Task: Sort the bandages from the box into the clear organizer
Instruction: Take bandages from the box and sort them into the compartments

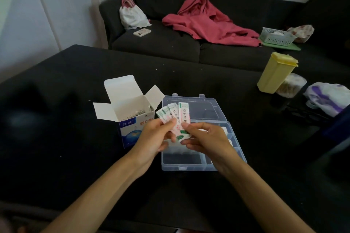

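left hand (154, 139) and right hand (205, 139) — both pinching a fan of wrapped bandages (175, 117), held above the clear organizer (189, 164) | organizer lies open on the black table (56, 166) | open bandage box (130, 117) just left of organizer, more strips inside | yellow container (275, 73) — far right beyond organizer

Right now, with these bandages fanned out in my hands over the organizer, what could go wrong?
The bandages are fanned loosely between your left hand and right hand, so one could slip and land in the wrong compartment of the clear organizer. Your left forearm is also close to the open box and might tip it over.
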